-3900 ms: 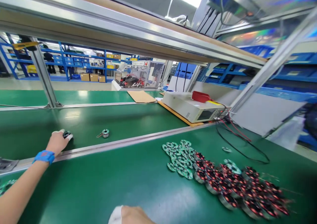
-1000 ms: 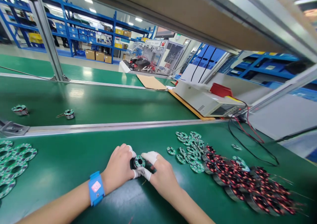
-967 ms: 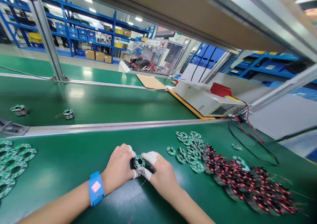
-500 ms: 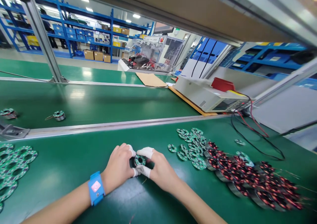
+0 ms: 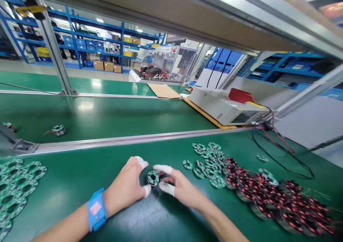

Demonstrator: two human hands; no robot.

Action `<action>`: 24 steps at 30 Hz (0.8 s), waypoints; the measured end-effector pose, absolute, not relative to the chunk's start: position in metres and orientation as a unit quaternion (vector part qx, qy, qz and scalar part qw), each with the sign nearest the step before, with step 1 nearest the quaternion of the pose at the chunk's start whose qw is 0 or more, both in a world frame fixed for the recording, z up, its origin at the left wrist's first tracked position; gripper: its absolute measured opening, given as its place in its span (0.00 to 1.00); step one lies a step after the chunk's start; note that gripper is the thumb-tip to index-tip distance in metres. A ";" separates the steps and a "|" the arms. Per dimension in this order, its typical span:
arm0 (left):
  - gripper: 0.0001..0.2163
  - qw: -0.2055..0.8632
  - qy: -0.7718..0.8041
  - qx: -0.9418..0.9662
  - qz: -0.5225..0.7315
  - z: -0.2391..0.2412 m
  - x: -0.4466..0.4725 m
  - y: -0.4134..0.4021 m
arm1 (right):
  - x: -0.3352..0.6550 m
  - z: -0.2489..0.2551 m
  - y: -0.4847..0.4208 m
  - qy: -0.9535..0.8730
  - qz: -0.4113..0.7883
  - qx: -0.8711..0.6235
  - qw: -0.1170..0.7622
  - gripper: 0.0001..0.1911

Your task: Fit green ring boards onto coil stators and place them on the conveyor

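A small motor stator with a green ring-shaped circuit board on top [image 5: 153,177] stands on the green bench between my two hands. To its left is my left hand [image 5: 128,181], thumb and index finger spread, with white finger cots on both and a blue wrist strap [image 5: 97,210]. My right hand [image 5: 180,186] is close on the other side, its cot-covered thumb and index finger apart. Some of its fingers come near the stator's right side; whether they touch it I cannot tell. A thin wire shows faintly below the stator.
Right of my hands lie loose green ring boards [image 5: 211,163] and a dense group of copper-wound stators [image 5: 268,195]. More ring boards [image 5: 20,181] lie far left. Beyond the metal rail [image 5: 120,140] sit a stator with a board [image 5: 58,130] and a grey instrument [image 5: 225,106] with cables.
My fingers have come away from the stator and spread apart; before, both hands pinched around it. The right hand has drawn back slightly to the right. The camera view has shifted a little.
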State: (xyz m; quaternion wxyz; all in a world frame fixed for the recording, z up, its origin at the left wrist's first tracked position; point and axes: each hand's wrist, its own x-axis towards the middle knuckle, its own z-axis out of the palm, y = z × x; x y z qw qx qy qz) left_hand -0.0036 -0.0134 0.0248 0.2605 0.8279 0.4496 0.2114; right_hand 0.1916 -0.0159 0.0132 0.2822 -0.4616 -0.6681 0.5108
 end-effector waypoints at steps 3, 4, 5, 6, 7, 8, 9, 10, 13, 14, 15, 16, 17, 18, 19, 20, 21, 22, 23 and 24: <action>0.13 0.220 0.405 0.870 0.174 0.027 -0.003 -0.020 | 0.193 0.008 -0.019 -0.680 0.487 -0.471 0.282 0.20; 0.12 0.198 0.388 0.888 0.145 0.026 -0.002 -0.022 | 0.192 0.007 -0.020 -0.684 0.471 -0.479 0.284 0.19; 0.12 0.174 0.374 0.903 0.118 0.025 0.000 -0.023 | 0.190 0.006 -0.020 -0.686 0.456 -0.488 0.287 0.18; 0.11 0.150 0.362 0.915 0.100 0.023 0.001 -0.024 | 0.188 0.005 -0.021 -0.688 0.444 -0.495 0.291 0.18; 0.11 0.130 0.351 0.923 0.090 0.021 0.003 -0.025 | 0.186 0.004 -0.022 -0.689 0.433 -0.501 0.295 0.17; 0.12 0.113 0.339 0.930 0.086 0.020 0.004 -0.026 | 0.184 0.003 -0.022 -0.689 0.423 -0.506 0.299 0.17; 0.13 0.101 0.328 0.935 0.085 0.019 0.006 -0.027 | 0.182 0.001 -0.023 -0.689 0.416 -0.510 0.303 0.18; 0.13 0.090 0.318 0.940 0.083 0.019 0.007 -0.027 | 0.180 0.000 -0.023 -0.688 0.410 -0.515 0.306 0.18; 0.14 0.072 0.313 0.945 0.069 0.021 0.007 -0.030 | 0.179 0.000 -0.024 -0.689 0.400 -0.522 0.303 0.19; 0.15 0.080 0.323 0.940 0.072 0.022 0.006 -0.030 | 0.181 0.003 -0.024 -0.693 0.396 -0.521 0.301 0.20; 0.14 0.100 0.335 0.933 0.080 0.023 0.005 -0.031 | 0.184 0.008 -0.024 -0.698 0.386 -0.523 0.300 0.20; 0.13 0.129 0.350 0.922 0.098 0.024 0.004 -0.030 | 0.187 0.015 -0.025 -0.704 0.368 -0.529 0.299 0.20; 0.12 0.162 0.367 0.908 0.123 0.024 0.004 -0.030 | 0.192 0.023 -0.025 -0.713 0.351 -0.532 0.291 0.19; 0.10 0.193 0.382 0.891 0.148 0.024 0.004 -0.028 | 0.197 0.033 -0.027 -0.727 0.349 -0.526 0.270 0.17; 0.11 0.222 0.393 0.876 0.169 0.023 0.006 -0.025 | 0.201 0.042 -0.029 -0.747 0.367 -0.504 0.231 0.16; 0.14 0.246 0.400 0.864 0.184 0.022 0.007 -0.020 | 0.204 0.050 -0.032 -0.769 0.402 -0.464 0.179 0.16; 0.16 0.262 0.405 0.855 0.192 0.020 0.007 -0.013 | 0.206 0.055 -0.036 -0.791 0.443 -0.405 0.121 0.16; 0.15 0.269 0.411 0.849 0.195 0.020 0.006 -0.003 | 0.207 0.057 -0.041 -0.809 0.477 -0.337 0.071 0.16; 0.12 0.261 0.427 0.843 0.197 0.020 0.001 0.011 | 0.205 0.055 -0.046 -0.823 0.495 -0.276 0.039 0.15; 0.08 0.239 0.454 0.834 0.204 0.022 -0.007 0.026 | 0.203 0.051 -0.050 -0.836 0.495 -0.234 0.029 0.14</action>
